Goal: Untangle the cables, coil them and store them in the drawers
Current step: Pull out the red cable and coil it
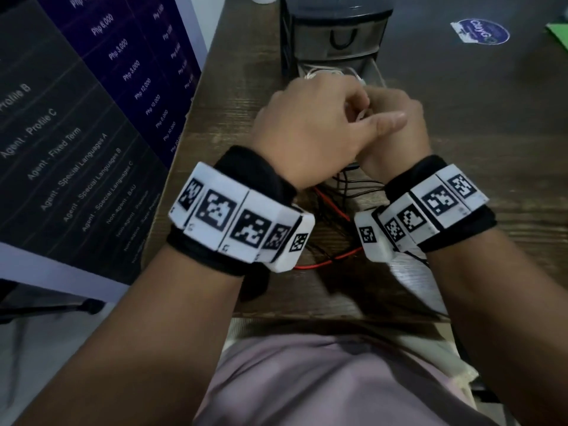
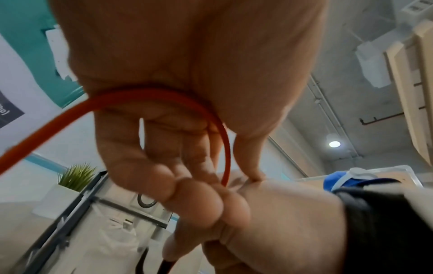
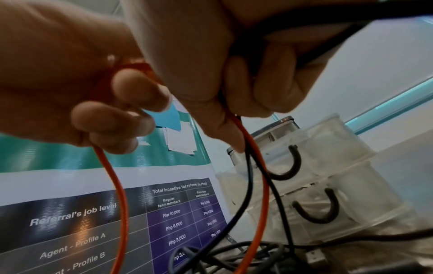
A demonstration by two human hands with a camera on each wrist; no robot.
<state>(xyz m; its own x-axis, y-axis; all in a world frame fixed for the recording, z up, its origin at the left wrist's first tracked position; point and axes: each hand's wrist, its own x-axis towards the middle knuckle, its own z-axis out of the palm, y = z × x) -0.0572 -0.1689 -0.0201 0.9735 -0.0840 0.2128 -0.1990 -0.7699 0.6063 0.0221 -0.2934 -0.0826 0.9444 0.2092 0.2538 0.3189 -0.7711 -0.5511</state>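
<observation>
My left hand (image 1: 307, 127) and right hand (image 1: 399, 118) are held together above the wooden table, just in front of a small drawer unit (image 1: 335, 35). In the left wrist view a red cable (image 2: 140, 94) loops across the palm of my left hand (image 2: 164, 166), whose curled fingers hold it. My right hand (image 3: 257, 74) grips black cables (image 3: 246, 185) together with a strand of the red cable (image 3: 260, 166). Red (image 1: 331, 203) and black strands (image 1: 362, 192) hang from both fists to a tangled pile (image 3: 234, 255) on the table. The bottom drawer stands open with a white cable (image 1: 325, 73) inside.
A printed poster (image 1: 76, 118) stands along the table's left edge. A round sticker (image 1: 482, 30) and a green sheet (image 1: 559, 35) lie at the far right. A USB plug (image 3: 315, 257) rests by the pile. My lap is below the table's near edge.
</observation>
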